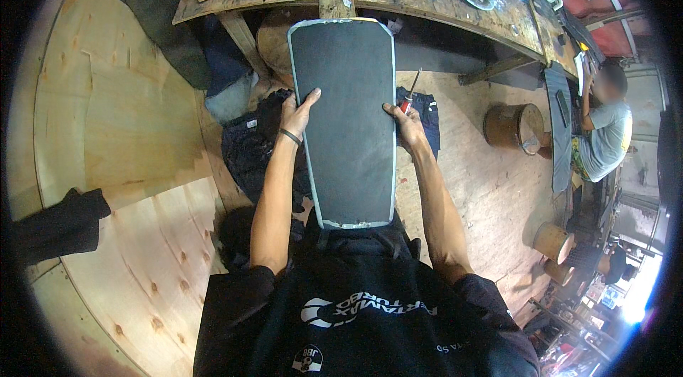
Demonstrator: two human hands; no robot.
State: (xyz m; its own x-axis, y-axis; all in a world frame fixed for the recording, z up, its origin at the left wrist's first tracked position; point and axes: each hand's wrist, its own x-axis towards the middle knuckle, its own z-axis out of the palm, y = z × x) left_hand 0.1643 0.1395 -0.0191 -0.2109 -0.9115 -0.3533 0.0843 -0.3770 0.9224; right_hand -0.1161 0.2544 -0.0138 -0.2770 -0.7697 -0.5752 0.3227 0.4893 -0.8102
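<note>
Far out to the left of the hands, a dark folded cloth (pixel 60 224) is lying on the pale plywood floor (pixel 121 114). Nearer in, just left of and beneath the left forearm, a heap of dark clothing (pixel 249 142) is sitting on the floor. The left hand (pixel 297 115) is gripping the left edge of a long dark tapered panel (pixel 348 121) with a pale rim, thumb spread across its face. The panel is being held upright between both hands, its wide end pointing away toward the wooden tabletop (pixel 427 3), its narrow end resting close to the person's chest. The right hand (pixel 404 124) is clasping the panel's right edge while also pinching a red-handled tool (pixel 410 92), whose thin blade is sticking up above the fingers. Well off to the right of the hands, a round wooden stool (pixel 514 126) is standing on the floor, and beyond it another person in a grey shirt (pixel 605 139) is sitting.
</note>
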